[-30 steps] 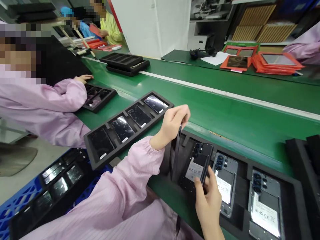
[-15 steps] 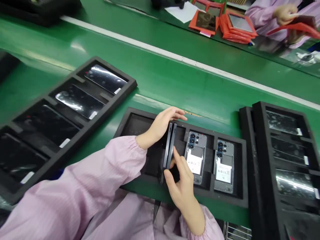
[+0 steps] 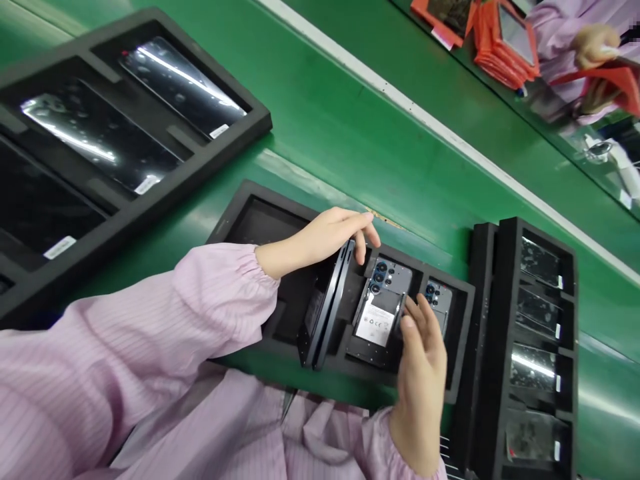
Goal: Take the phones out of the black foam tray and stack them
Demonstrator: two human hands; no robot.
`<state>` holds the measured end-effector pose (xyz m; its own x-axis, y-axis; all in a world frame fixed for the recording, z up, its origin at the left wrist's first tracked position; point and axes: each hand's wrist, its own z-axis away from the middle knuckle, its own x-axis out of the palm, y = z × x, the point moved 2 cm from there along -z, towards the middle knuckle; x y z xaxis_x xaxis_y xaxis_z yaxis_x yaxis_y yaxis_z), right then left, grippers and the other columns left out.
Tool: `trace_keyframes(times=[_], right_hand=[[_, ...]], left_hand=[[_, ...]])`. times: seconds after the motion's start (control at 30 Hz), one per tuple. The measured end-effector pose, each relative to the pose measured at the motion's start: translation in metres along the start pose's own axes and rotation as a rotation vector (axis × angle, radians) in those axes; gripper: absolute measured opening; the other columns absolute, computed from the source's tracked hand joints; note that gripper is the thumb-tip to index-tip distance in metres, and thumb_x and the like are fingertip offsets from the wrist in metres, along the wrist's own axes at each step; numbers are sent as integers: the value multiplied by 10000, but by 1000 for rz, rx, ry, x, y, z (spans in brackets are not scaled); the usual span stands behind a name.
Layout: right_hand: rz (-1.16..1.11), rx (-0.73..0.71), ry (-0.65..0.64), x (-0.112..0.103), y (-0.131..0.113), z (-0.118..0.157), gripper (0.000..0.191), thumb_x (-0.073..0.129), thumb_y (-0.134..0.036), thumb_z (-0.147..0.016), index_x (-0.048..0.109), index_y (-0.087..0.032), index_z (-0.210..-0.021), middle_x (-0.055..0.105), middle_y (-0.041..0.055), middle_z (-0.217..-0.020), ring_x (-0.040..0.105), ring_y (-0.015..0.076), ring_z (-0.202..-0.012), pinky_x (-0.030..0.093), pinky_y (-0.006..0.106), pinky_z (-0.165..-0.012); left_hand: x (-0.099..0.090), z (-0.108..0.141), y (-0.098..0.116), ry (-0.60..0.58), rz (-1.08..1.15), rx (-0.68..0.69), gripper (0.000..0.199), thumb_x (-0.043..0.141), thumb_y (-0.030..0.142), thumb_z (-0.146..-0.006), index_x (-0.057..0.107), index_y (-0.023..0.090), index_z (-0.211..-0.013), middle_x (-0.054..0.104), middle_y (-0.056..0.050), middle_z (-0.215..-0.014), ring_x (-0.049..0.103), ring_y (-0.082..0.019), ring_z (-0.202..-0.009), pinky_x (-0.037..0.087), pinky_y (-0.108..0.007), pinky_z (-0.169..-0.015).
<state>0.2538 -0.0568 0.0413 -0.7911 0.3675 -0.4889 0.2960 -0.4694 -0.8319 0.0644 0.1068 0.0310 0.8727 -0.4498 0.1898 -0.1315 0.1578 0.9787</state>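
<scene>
The left hand (image 3: 320, 239) gripped the upper end of 2 dark phone panels (image 3: 325, 307) held together on edge; the fingers (image 3: 357, 223) were curled over the top, pinching the pair. The panels stood tilted in the middle compartment of a black foam tray (image 3: 240, 213) that lay on the green desk (image 3: 350, 153).

The right hand (image 3: 420, 360) lay flat over the same tray, fingers extended and loosely together, holding nothing. Its fingertips touched the right edge of an open-backed phone (image 3: 377, 313) lying in the next compartment, camera lenses up and a white label showing. A 2nd open-backed phone (image 3: 434, 297) lay in the compartment just beyond, partly hidden by the hand.

To the right stood a stack of black trays (image 3: 500, 320) carrying glossy screen panels. Another black tray (image 3: 150, 193) with glossy screen panels lay at upper left. Across the desk, another person's hand (image 3: 590, 43) held an orange sleeve beside a pile of orange sleeves (image 3: 500, 40).
</scene>
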Motion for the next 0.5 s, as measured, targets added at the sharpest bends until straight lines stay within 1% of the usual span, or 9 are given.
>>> trace_keyframes(times=[0.07,0.13,0.2,0.23,0.27,0.33,0.4,0.43,0.5], right_hand=[[-3,2,-10,-1,-6,-2,853,679,-667,-849,473,-196,-1529,684,151,-1331,687,269,-1187,584,399,-974],[114,-33,-130,1,-12,-2,770,685,-681,-823,598,-185,-1405,736,107,-1108,709,250,-971,593,364,-827],[236,-62,-266,1,-19,2,568,670,-670,-824,735,-169,-1084,728,69,-874,678,245,-806,569,354,-724],[272,-77,-291,0,-23,6,502,661,-660,-822,734,-170,-909,697,53,-765,650,238,-729,545,346,-671],[290,-90,-280,-2,-28,11,469,651,-641,-834,708,-176,-803,664,38,-696,620,225,-676,517,333,-635],[288,-111,-197,-9,-37,21,420,644,-587,-886,693,-181,-792,645,23,-688,598,206,-674,486,308,-632],[254,-124,-141,-11,-44,30,366,643,-544,-940,706,-189,-882,667,19,-759,610,200,-739,489,294,-678],[236,-122,-150,-8,-46,33,348,636,-531,-965,709,-193,-925,681,21,-798,619,200,-774,495,293,-705],[230,-145,-224,3,-48,36,349,603,-520,-997,710,-194,-937,695,23,-818,625,199,-782,498,294,-716]], left_hand=[[0,0,0,5,-2,-2,461,425,339,-1037,753,165,-763,663,-9,-539,651,-157,-656,469,-314,-1006],[-1,0,0,9,-5,-7,435,436,311,-1028,750,164,-765,664,-6,-539,664,-162,-684,471,-323,-1007],[-2,0,0,11,-3,-16,386,465,265,-1010,743,161,-765,670,-5,-547,677,-163,-721,478,-324,-995],[-2,0,0,11,2,-24,349,482,235,-996,738,157,-771,675,-5,-557,679,-161,-723,492,-321,-964],[-2,0,0,10,11,-34,305,498,200,-976,730,151,-785,683,-4,-575,680,-157,-707,510,-316,-914],[-2,0,-1,15,36,-57,208,525,127,-931,710,141,-837,711,-2,-647,676,-145,-655,536,-301,-803],[-3,-2,-4,40,61,-71,165,537,72,-896,691,132,-893,744,-13,-763,689,-130,-660,550,-282,-756],[-3,-3,-6,58,69,-73,169,533,57,-894,684,129,-914,756,-24,-826,704,-125,-698,558,-273,-770],[-4,-5,-9,93,77,-71,185,507,68,-922,682,124,-944,767,-50,-924,729,-125,-802,567,-264,-823]])
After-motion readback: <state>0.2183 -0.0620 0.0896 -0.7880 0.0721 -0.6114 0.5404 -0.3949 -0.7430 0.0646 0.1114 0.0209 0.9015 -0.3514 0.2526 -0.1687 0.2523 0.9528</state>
